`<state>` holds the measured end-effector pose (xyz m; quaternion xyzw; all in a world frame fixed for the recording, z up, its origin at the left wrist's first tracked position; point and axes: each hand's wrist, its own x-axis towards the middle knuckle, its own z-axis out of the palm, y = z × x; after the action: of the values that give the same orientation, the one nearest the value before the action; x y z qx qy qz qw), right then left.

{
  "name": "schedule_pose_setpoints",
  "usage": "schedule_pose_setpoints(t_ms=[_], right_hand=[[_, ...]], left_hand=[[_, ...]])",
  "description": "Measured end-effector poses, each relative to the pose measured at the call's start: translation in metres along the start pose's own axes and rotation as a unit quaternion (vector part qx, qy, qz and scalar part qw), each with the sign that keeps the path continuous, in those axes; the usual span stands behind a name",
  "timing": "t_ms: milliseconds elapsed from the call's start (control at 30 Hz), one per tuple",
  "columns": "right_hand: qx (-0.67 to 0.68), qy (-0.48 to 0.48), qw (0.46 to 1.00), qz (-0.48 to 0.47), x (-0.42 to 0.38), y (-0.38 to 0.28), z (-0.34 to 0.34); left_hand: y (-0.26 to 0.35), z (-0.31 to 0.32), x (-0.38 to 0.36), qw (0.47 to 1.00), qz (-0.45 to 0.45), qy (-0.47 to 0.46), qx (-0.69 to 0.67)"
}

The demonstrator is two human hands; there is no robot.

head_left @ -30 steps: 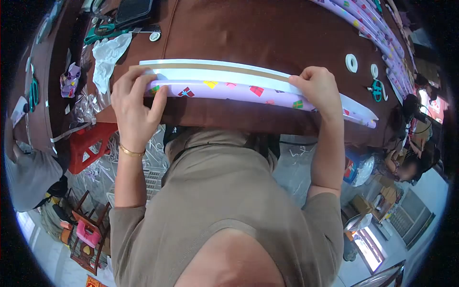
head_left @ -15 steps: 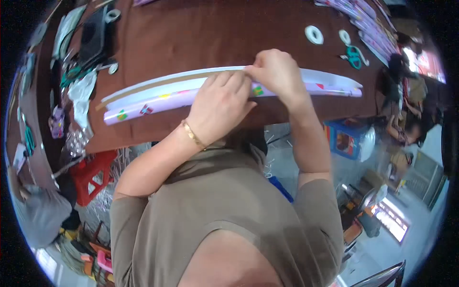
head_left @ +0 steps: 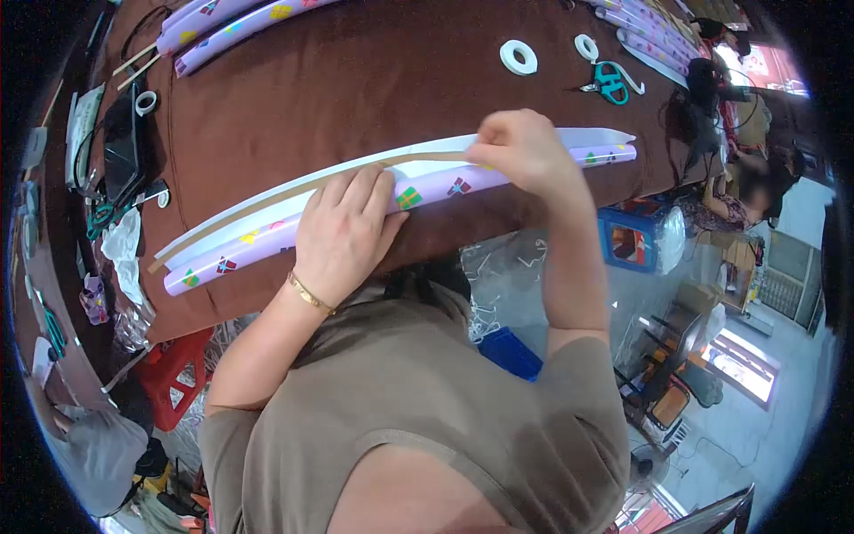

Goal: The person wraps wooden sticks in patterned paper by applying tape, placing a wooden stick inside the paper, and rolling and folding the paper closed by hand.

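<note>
A roll of lilac wrapping paper [head_left: 458,185] printed with colourful gift boxes lies across the table, its white inner edge unrolled on the far side. Along that edge runs a narrow brown strip [head_left: 222,223], curving up off the paper toward my right hand [head_left: 525,153]. Thumb and fingers of that hand are pinched on the strip, above the right part of the roll. My left hand [head_left: 342,227], with a gold bracelet [head_left: 311,294] at the wrist, rests flat across the roll left of its middle, fingers stretched over it and thumb on the near side.
Two white tape rolls [head_left: 519,57] [head_left: 585,47] and teal-handled scissors [head_left: 611,82] lie at the back right. More lilac rolls [head_left: 258,27] lie at the back left, others [head_left: 654,44] at the far right. A red stool [head_left: 178,378] stands below left. Other people sit at both sides.
My left hand has slid left along the roll. My right hand has moved away from it, and the brown strip now bows up between them. The view has shifted, showing more rolls at the back.
</note>
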<state>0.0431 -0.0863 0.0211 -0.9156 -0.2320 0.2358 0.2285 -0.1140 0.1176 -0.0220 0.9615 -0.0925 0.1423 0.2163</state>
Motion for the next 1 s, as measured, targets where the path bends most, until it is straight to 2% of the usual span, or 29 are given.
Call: schedule_pose_setpoints(t_ms=[67,133,167,233,300,367,433,500,833,1000], right_hand=[[0.046,-0.022,0.999,0.0,-0.014,0.023,-0.017],[0.139,-0.053,0.988,0.041,-0.027,0.044,-0.029],[0.14,-0.052,0.988,0.043,-0.031,0.052,-0.037],[0.088,-0.058,0.992,0.067,-0.036,0.066,-0.053],[0.087,-0.03,0.993,0.074,-0.036,0.078,-0.06],[0.061,0.045,0.992,0.102,-0.035,0.081,-0.065],[0.049,0.061,0.989,0.124,-0.032,0.089,-0.061],[-0.018,0.083,0.987,0.138,-0.028,0.091,-0.057],[-0.062,0.121,0.981,0.136,-0.017,0.097,-0.051],[-0.118,0.102,0.971,0.18,-0.01,0.088,-0.054]], left_hand=[[0.001,0.0,0.0,1.0,0.001,0.0,0.002],[0.001,0.0,0.001,1.0,0.003,0.0,0.005],[0.001,0.0,0.001,1.0,0.0,-0.002,0.006],[0.001,0.0,0.001,1.0,0.001,-0.006,0.006],[0.001,0.0,0.002,1.0,0.003,-0.001,0.007],[0.0,0.0,0.002,1.0,0.007,0.001,0.009],[0.001,0.0,0.002,1.0,0.01,0.003,0.013],[0.001,0.0,0.002,1.0,0.007,0.001,0.018],[0.001,0.0,0.003,1.0,0.013,0.0,0.02],[0.0,-0.001,0.003,1.0,0.013,-0.002,0.026]])
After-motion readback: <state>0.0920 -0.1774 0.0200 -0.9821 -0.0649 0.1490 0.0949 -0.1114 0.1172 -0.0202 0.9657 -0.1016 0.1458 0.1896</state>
